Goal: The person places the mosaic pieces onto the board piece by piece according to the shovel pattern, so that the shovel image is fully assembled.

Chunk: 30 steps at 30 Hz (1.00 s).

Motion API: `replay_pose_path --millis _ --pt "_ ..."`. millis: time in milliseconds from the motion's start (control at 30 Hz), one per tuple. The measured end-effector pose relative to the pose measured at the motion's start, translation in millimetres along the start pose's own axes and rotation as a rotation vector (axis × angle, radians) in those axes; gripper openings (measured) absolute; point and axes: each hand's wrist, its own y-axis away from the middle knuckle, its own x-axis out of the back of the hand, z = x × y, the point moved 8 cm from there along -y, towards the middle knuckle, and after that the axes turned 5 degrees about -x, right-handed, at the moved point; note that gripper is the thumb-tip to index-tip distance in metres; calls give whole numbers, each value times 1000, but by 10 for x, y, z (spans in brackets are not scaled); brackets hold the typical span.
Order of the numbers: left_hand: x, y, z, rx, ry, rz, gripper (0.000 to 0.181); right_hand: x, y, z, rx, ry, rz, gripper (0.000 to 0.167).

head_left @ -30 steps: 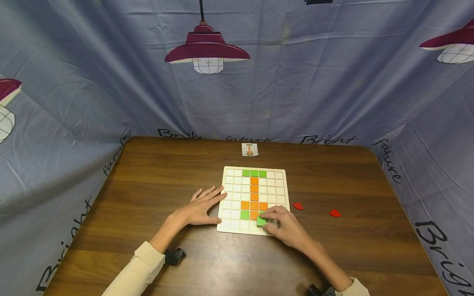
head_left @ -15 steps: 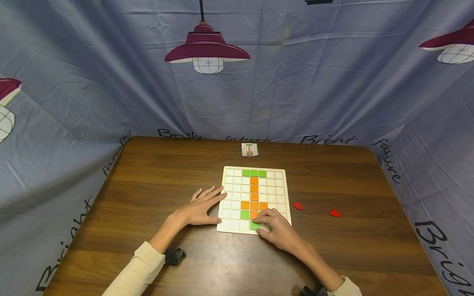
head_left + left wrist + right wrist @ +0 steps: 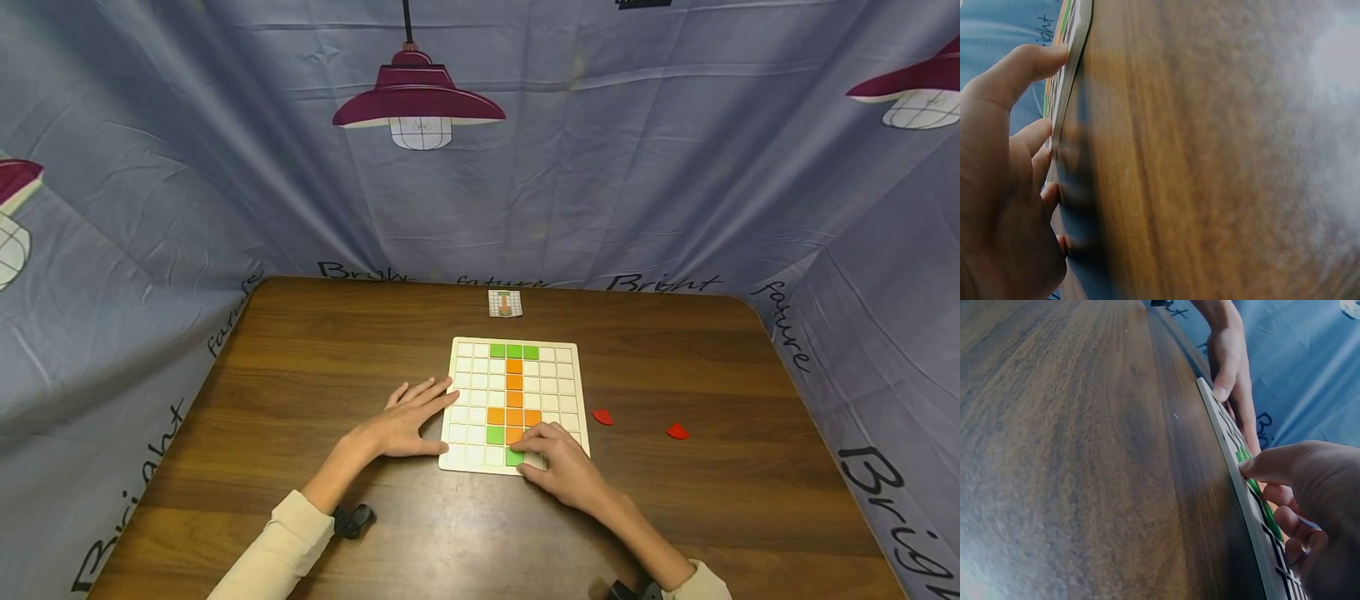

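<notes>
A cream grid board [image 3: 566, 386] lies on the wooden table, with green and orange square tiles forming a figure in its cells. The left hand [image 3: 405, 427] rests at the board's left edge, fingers spread and fairly straight, thumb on the near corner. At the front row, the right hand [image 3: 561, 468] has its thumb and curled fingers on a green tile [image 3: 513, 457], pinching it at the cell below the orange column [image 3: 514, 383]. That hand covers some cells on the board's right front. In the right wrist view, the thumb touches the green tile [image 3: 1242, 454] near the board's edge.
Two red fan-shaped pieces [image 3: 603, 417] lie to the right of the board. A small pattern card [image 3: 505, 303] with a similar figure lies behind it. A blue printed curtain [image 3: 600, 192] hangs around the table [image 3: 315, 350].
The right hand has carried the green tile a little left and down to the front row below the orange column, then stayed there. The left hand has kept its place.
</notes>
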Motion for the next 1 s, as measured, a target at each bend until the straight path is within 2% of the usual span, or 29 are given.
replay_pose_path --millis 233,467,667,1000 --pt "-1 -1 -3 3 -4 -3 86 64 18 31 3 -15 40 24" --pt "-2 -4 -4 4 1 -7 85 379 134 231 -33 -43 172 27" --pt "2 0 -2 7 -2 -12 86 745 364 513 -124 8 266 29" --pt "11 2 6 4 2 -9 85 1290 855 954 -299 21 398 32"
